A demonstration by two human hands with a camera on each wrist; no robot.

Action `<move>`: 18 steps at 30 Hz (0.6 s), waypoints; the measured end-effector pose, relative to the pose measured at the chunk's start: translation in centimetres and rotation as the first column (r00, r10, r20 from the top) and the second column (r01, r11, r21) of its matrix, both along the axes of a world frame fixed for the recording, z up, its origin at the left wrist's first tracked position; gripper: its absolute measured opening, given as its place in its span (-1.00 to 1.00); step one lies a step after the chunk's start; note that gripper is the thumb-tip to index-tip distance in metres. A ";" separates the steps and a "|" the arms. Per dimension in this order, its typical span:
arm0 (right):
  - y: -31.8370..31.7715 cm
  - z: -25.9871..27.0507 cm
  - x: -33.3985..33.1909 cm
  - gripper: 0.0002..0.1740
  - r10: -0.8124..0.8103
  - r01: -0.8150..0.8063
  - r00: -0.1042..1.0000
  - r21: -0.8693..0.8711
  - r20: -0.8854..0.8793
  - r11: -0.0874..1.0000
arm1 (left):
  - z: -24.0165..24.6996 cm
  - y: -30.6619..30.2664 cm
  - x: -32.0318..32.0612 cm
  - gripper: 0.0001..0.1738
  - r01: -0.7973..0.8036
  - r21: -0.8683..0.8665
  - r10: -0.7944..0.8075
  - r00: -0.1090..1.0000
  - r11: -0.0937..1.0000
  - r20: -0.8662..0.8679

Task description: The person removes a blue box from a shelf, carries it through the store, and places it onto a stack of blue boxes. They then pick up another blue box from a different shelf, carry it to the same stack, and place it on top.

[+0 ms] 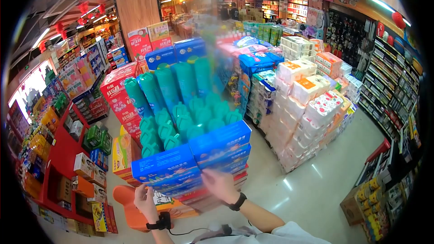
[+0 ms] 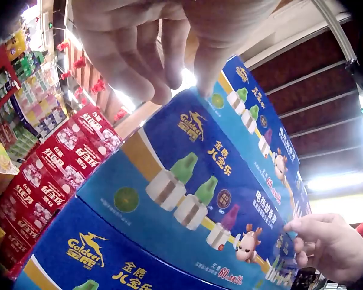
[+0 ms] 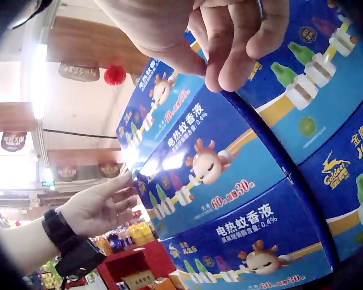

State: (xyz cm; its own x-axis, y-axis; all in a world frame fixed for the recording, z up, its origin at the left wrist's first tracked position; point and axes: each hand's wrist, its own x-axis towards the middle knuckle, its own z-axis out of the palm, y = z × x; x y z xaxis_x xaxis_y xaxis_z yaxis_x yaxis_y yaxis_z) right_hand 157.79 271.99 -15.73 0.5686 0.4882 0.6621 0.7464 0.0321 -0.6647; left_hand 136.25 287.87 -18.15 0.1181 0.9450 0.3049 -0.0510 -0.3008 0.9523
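Blue printed boxes stand in two adjoining front stacks, a left stack and a right stack. My left hand grips the left stack's outer end; in the left wrist view its bent fingers and thumb lie round a corner of a blue box. At the seam between the stacks, my right hand pinches the same box's other end. The right wrist view has the right hand's fingertips on the edge of the box. Teal-green bottles stand behind the boxes.
Red cartons rise behind on the left. An orange stool stands by the left hand. White tissue packs are piled to the right across a tiled floor strip. Red shelving lines the far left, dark shelves the right.
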 end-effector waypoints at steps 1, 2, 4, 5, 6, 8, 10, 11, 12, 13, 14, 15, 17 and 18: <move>-0.1 -0.1 0.1 -0.83 -0.004 0.004 1.000 -0.003 0.002 1.000 | 0.1 -0.1 0.0 -0.78 -0.007 0.007 0.007 1.000 1.000 -0.013; -0.2 0.1 0.1 -0.83 -0.001 0.001 1.000 -0.013 0.002 1.000 | 0.3 -0.3 0.0 -0.77 -0.014 0.014 0.015 1.000 1.000 -0.027; -0.6 0.4 0.3 -0.83 0.007 -0.007 1.000 -0.031 0.001 0.999 | 0.4 -0.4 0.1 -0.79 -0.035 0.047 0.038 0.998 0.998 -0.048; -0.7 0.4 0.3 -0.83 0.012 -0.012 1.000 -0.027 -0.005 1.000 | 0.3 -0.4 0.2 -0.80 -0.049 0.071 0.053 0.997 0.996 -0.057; -0.8 0.2 0.4 -0.83 0.015 -0.015 1.000 -0.025 -0.010 1.000 | 0.3 -0.5 0.2 -0.81 -0.061 0.094 0.067 0.996 0.994 -0.065; -1.1 0.0 0.6 -0.83 0.020 -0.020 1.000 -0.019 -0.019 1.000 | 0.4 -0.8 0.3 -0.80 -0.062 0.081 0.066 0.997 0.995 -0.051; -1.4 0.1 0.7 -0.83 0.026 -0.027 0.999 -0.013 -0.029 1.000 | 0.8 -1.1 0.3 -0.80 -0.057 0.055 0.060 0.997 0.997 -0.046; -1.6 0.1 0.8 -0.83 0.038 -0.038 0.999 -0.013 -0.031 0.999 | 1.0 -1.3 0.3 -0.78 -0.052 0.036 0.053 0.997 0.998 -0.047; -1.7 0.1 1.0 -0.83 0.049 -0.049 0.998 -0.012 -0.033 0.999 | 1.1 -1.4 0.2 -0.76 -0.046 0.017 0.047 0.998 0.999 -0.048; -1.9 0.1 1.2 -0.82 0.059 -0.060 0.998 -0.011 -0.036 0.998 | 1.2 -1.4 0.2 -0.76 -0.046 0.016 0.047 0.997 0.999 -0.061; -2.0 0.2 1.4 -0.83 0.061 -0.062 0.997 -0.025 -0.037 0.998 | 1.2 -1.4 0.2 -0.75 -0.045 0.014 0.046 0.996 0.999 -0.075; -2.2 0.4 1.5 -0.83 0.064 -0.065 0.997 -0.040 -0.040 0.997 | 1.2 -1.5 0.3 -0.74 -0.045 0.011 0.045 0.995 0.999 -0.089; -2.5 0.6 1.7 -0.84 0.065 -0.068 0.997 -0.069 -0.042 0.995 | 1.4 -1.7 0.6 -0.72 -0.044 -0.003 0.043 0.996 0.999 -0.083; -2.5 0.7 1.7 -0.84 0.060 -0.062 0.997 -0.053 -0.044 0.997 | 1.4 -1.8 0.7 -0.71 -0.046 -0.015 0.045 0.995 0.999 -0.084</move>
State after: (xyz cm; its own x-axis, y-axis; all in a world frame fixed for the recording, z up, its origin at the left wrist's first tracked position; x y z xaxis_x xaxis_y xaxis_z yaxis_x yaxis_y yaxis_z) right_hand 159.52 269.46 -15.02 0.5638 0.5573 0.6096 0.7153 0.0396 -0.6977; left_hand 136.97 286.03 -16.72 0.0990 0.9551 0.2794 0.0422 -0.2846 0.9577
